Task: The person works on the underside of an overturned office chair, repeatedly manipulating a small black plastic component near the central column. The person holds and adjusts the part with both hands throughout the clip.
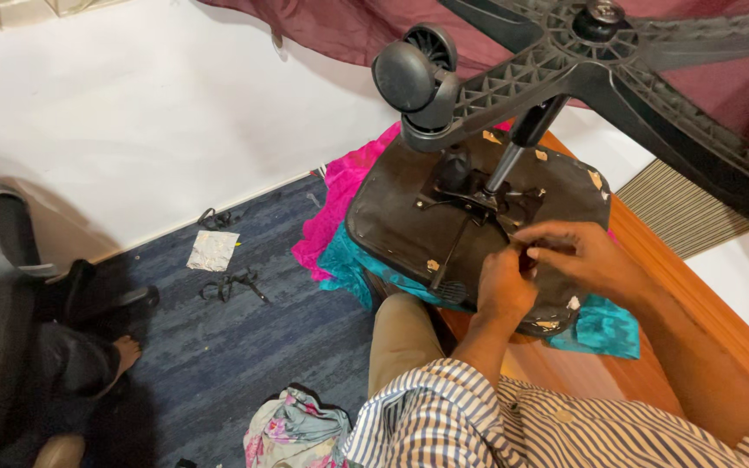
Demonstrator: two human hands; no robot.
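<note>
One office chair lies upside down, its worn black seat (409, 217) resting on teal and pink cloths (340, 208) over an orange-brown wooden counter (652, 260). One caster wheel (413, 74) shows on the star-shaped base (617, 61) overhead. Two hands meet at the seat's right edge: the left hand (503, 290) pinches something small I cannot make out, and the right hand (578, 256) has its fingertips drawn together against it. Below is blue carpet (244, 338) by a white wall, with one crumpled silver wrapper (212, 250) and black straps (231, 284). Another person's bare foot (125, 354) rests at left.
</note>
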